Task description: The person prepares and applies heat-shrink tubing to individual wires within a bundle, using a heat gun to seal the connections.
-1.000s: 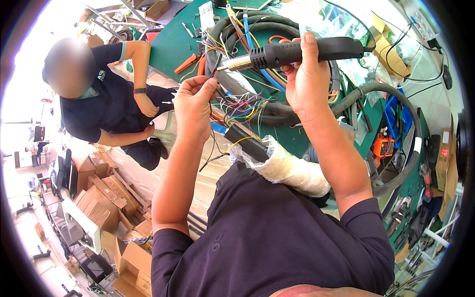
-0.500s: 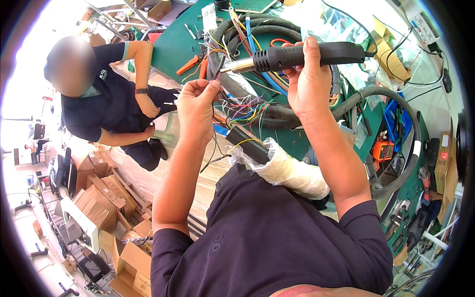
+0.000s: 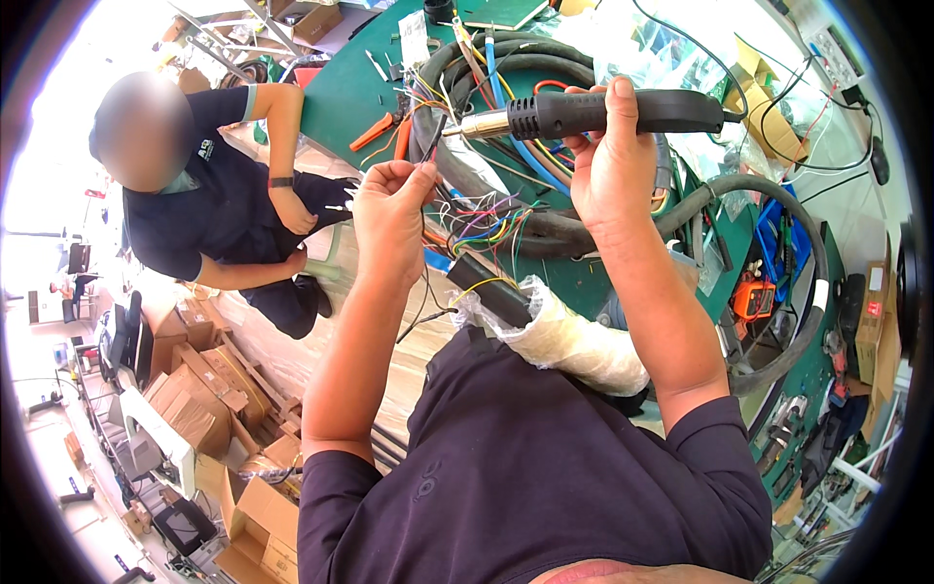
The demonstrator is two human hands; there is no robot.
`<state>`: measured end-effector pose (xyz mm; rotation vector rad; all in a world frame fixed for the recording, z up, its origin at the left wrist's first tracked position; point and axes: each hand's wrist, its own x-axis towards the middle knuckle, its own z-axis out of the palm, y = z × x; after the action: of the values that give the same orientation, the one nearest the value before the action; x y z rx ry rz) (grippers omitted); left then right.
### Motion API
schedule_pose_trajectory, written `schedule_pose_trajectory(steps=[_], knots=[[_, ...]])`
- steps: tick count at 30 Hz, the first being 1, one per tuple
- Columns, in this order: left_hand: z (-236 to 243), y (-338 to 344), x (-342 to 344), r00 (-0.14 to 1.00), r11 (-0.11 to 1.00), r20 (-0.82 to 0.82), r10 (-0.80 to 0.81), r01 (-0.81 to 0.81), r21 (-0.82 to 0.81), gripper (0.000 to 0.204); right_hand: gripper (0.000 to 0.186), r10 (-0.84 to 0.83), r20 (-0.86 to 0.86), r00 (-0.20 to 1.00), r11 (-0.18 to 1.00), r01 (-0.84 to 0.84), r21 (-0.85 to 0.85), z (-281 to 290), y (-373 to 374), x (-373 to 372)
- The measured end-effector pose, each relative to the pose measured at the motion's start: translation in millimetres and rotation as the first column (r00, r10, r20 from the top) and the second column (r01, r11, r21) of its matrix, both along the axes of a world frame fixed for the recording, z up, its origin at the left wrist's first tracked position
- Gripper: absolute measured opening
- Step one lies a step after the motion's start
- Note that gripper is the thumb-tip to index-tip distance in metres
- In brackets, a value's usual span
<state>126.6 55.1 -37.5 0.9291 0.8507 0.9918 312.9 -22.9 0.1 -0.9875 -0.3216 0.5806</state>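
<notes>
One blk wire pinched in L hand, heat gun in R hand.

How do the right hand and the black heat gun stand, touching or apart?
Touching: the head view shows the right hand closed around the black heat gun, its thumb lying across the handle.

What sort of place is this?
Probably an electrical workshop: a heat-gun-like tool in the right hand, thick black cable coiled on a green table, and thin coloured wires.
</notes>
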Motion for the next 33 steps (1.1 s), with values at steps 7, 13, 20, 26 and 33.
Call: schedule_pose_trajectory(steps=[7,13,20,26,33], knots=[[1.9,-1.0,1.3,1.000,1.000,-0.020,0.007,-0.007,0.002,0.021,0.051,0.008,0.017,1.000,1.000,-0.008,0.009,-0.4,0.6,1.8],[2.5,-0.3,1.2,0.998,1.000,-0.065,-0.016,0.016,0.007,0.027,0.049,0.007,0.029,1.000,1.000,-0.007,0.008,-1.8,1.2,3.4],[8.5,1.2,-2.2,0.975,0.993,-0.195,-0.104,0.112,0.029,0.036,0.046,-0.022,0.005,1.000,1.000,0.022,0.002,1.5,-0.2,3.4],[7.4,3.3,-2.8,0.967,0.991,-0.238,-0.092,0.112,0.072,0.025,0.042,-0.006,-0.022,1.000,1.000,0.006,0.014,3.7,-4.9,3.7],[4.6,4.3,-2.2,0.963,0.992,-0.254,-0.094,0.113,0.061,0.019,0.045,0.016,-0.034,0.999,0.999,-0.015,0.041,2.5,-6.6,0.1]])
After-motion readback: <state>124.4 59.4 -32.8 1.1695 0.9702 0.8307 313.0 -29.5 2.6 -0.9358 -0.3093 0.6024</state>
